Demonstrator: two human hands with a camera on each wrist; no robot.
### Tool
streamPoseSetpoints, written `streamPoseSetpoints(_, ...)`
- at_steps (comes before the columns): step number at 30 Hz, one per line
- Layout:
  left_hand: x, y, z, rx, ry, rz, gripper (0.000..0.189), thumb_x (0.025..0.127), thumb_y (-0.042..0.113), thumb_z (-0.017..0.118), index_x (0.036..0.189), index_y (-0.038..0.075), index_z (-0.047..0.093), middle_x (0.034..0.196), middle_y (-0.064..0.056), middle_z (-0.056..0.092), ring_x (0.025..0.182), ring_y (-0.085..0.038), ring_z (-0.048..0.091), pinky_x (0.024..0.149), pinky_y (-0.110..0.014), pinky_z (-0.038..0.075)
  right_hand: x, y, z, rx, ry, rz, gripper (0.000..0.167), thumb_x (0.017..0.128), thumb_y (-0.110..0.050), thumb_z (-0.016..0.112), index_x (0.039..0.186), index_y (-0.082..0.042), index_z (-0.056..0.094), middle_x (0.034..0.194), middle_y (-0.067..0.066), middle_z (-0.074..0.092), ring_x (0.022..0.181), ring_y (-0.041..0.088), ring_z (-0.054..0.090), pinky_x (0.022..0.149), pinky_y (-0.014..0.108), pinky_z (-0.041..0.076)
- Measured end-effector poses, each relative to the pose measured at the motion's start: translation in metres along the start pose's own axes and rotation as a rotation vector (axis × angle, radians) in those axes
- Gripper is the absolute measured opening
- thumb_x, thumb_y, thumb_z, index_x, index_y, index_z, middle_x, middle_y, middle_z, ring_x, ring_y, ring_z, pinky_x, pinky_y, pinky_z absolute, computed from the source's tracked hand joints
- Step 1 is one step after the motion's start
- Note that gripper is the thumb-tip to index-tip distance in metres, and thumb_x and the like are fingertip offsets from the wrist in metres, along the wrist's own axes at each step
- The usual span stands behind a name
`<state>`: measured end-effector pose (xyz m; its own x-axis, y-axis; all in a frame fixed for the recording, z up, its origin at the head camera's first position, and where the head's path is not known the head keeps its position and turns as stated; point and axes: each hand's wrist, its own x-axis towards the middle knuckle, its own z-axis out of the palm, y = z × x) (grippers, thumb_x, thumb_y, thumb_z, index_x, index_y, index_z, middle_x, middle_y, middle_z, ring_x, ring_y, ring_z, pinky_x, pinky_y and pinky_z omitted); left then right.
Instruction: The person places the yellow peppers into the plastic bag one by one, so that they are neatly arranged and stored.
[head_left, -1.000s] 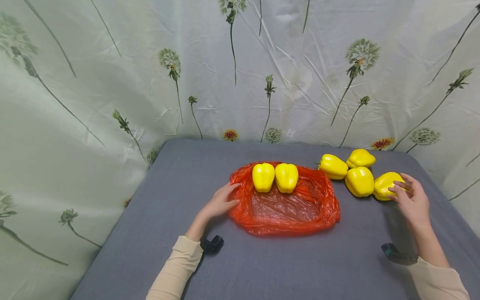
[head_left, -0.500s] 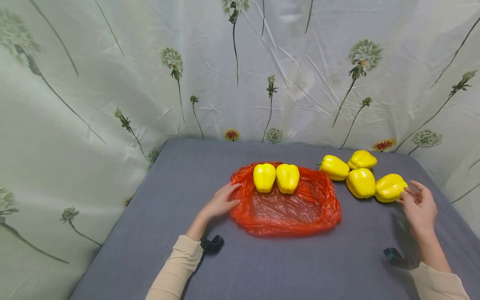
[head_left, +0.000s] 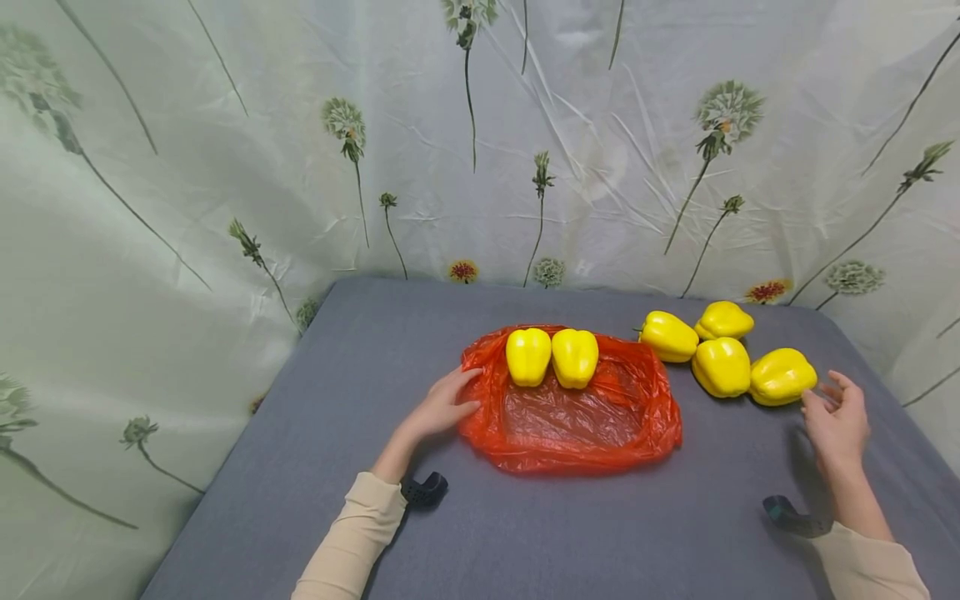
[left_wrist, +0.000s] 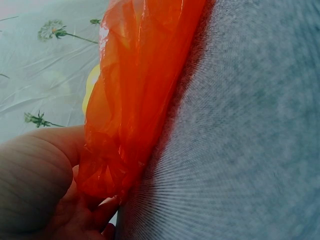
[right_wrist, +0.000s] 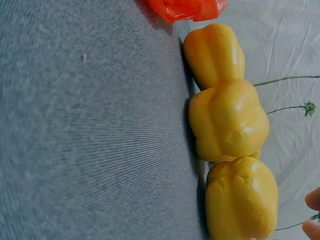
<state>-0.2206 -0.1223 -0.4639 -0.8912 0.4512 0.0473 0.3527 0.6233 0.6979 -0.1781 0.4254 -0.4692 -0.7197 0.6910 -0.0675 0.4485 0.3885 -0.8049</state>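
Observation:
A red plastic bag (head_left: 585, 457) lies spread on the table with its mouth facing up. Two yellow bell peppers (head_left: 528, 357) sit side by side at its back edge. My left hand (head_left: 438, 406) holds the bag's left side; in the left wrist view the crumpled red film (left_wrist: 135, 100) runs between thumb and fingers. My right hand (head_left: 840, 421), loosely curved and holding nothing, hovers just right of the outermost yellow bell pepper (head_left: 782, 377). In the right wrist view only a few fingertips (right_wrist: 312, 200) show at the right edge, beside the nearest pepper (right_wrist: 242, 200).
Several yellow bell peppers form a cluster right of the bag, among them one with a stem (head_left: 667, 337), one at the back (head_left: 723, 320) and one in front (head_left: 721, 367). The grey cloth-covered table (head_left: 600, 542) ends at a flower-print curtain (head_left: 585, 167).
My right hand has drawn back to the right, off the outermost pepper it overlapped, and sits slightly lower. The left hand and the bag stay in place.

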Motion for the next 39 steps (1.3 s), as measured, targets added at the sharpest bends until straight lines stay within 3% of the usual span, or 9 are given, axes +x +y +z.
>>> streamPoseSetpoints(6, 0.0, 0.0, 0.0, 0.004, -0.008, -0.015, 0.057, 0.09, 0.02, 0.057, 0.142, 0.009, 0.039, 0.152, -0.018, 0.032, 0.143, -0.038, 0.022, 0.115, -0.058, 0.018, -0.025, -0.025, -0.004, -0.023, -0.08, 0.023, 0.066, 0.096, -0.031, 0.038, 0.152, -0.016, 0.006, 0.155, 0.021, 0.02, 0.119, 0.027, 0.049, 0.07, 0.026, 0.052)
streamPoseSetpoints(10, 0.0, 0.001, 0.0, 0.001, -0.011, -0.012, 0.057, 0.089, 0.02, 0.057, 0.142, 0.008, 0.039, 0.152, -0.019, 0.032, 0.143, -0.039, 0.023, 0.115, -0.058, 0.018, -0.029, -0.03, -0.001, -0.047, -0.103, 0.013, 0.069, 0.096, -0.031, 0.036, 0.152, -0.012, 0.0, 0.154, 0.025, 0.018, 0.091, 0.014, 0.051, 0.048, 0.017, 0.045)
streamPoseSetpoints(14, 0.0, 0.001, 0.0, -0.003, -0.005, -0.002, 0.057, 0.089, 0.019, 0.058, 0.142, 0.007, 0.039, 0.151, -0.02, 0.032, 0.142, -0.04, 0.025, 0.114, -0.059, 0.019, -0.033, -0.037, 0.002, -0.051, -0.124, -0.012, 0.07, 0.097, -0.031, 0.033, 0.151, -0.009, -0.005, 0.155, 0.026, 0.012, 0.116, 0.035, 0.052, 0.077, 0.031, 0.055)
streamPoseSetpoints(17, 0.0, 0.0, 0.0, 0.002, -0.006, -0.002, 0.057, 0.089, 0.02, 0.057, 0.142, 0.008, 0.039, 0.152, -0.019, 0.031, 0.142, -0.039, 0.024, 0.115, -0.058, 0.019, -0.036, -0.04, 0.002, -0.026, -0.144, 0.004, 0.071, 0.096, -0.031, 0.032, 0.15, -0.009, -0.01, 0.157, 0.024, 0.005, 0.139, 0.043, 0.027, 0.105, 0.05, 0.039)
streamPoseSetpoints(24, 0.001, 0.0, 0.002, -0.003, -0.006, 0.005, 0.057, 0.09, 0.02, 0.057, 0.142, 0.007, 0.039, 0.152, -0.018, 0.031, 0.142, -0.038, 0.025, 0.114, -0.058, 0.02, -0.032, -0.039, 0.002, 0.043, -0.194, -0.006, 0.077, 0.096, -0.033, 0.034, 0.147, -0.012, -0.02, 0.158, 0.02, -0.008, 0.147, 0.036, -0.001, 0.119, 0.051, 0.012)
streamPoseSetpoints(28, 0.001, 0.001, 0.002, -0.004, -0.002, 0.007, 0.057, 0.089, 0.02, 0.057, 0.142, 0.008, 0.039, 0.152, -0.018, 0.031, 0.142, -0.038, 0.026, 0.114, -0.058, 0.02, -0.028, -0.035, 0.002, 0.046, -0.244, -0.051, 0.078, 0.096, -0.036, 0.034, 0.147, -0.015, -0.02, 0.157, 0.019, -0.012, 0.146, 0.038, -0.006, 0.118, 0.053, 0.007)
streamPoseSetpoints(31, 0.001, 0.001, 0.001, -0.003, -0.005, 0.004, 0.057, 0.089, 0.02, 0.057, 0.142, 0.008, 0.039, 0.152, -0.018, 0.031, 0.142, -0.038, 0.026, 0.114, -0.058, 0.02, -0.029, -0.034, 0.003, 0.033, -0.269, -0.077, 0.078, 0.096, -0.038, 0.034, 0.147, -0.017, -0.021, 0.157, 0.024, -0.007, 0.144, 0.042, 0.003, 0.117, 0.056, 0.014)
streamPoseSetpoints(35, 0.0, 0.001, 0.0, -0.006, -0.007, 0.0, 0.057, 0.089, 0.019, 0.057, 0.142, 0.008, 0.039, 0.152, -0.018, 0.032, 0.142, -0.038, 0.026, 0.114, -0.058, 0.02, -0.03, -0.033, 0.004, 0.006, -0.268, -0.119, 0.076, 0.096, -0.036, 0.035, 0.15, -0.016, -0.015, 0.156, 0.027, 0.001, 0.134, 0.041, 0.024, 0.105, 0.037, 0.036)
streamPoseSetpoints(39, 0.0, 0.001, -0.001, -0.005, -0.008, -0.007, 0.057, 0.089, 0.019, 0.058, 0.141, 0.008, 0.04, 0.151, -0.018, 0.034, 0.142, -0.039, 0.025, 0.114, -0.058, 0.019, -0.03, -0.032, 0.006, -0.008, -0.253, -0.159, 0.074, 0.097, -0.034, 0.039, 0.151, -0.014, -0.008, 0.152, 0.029, 0.011, 0.103, 0.014, 0.041, 0.076, 0.012, 0.034)
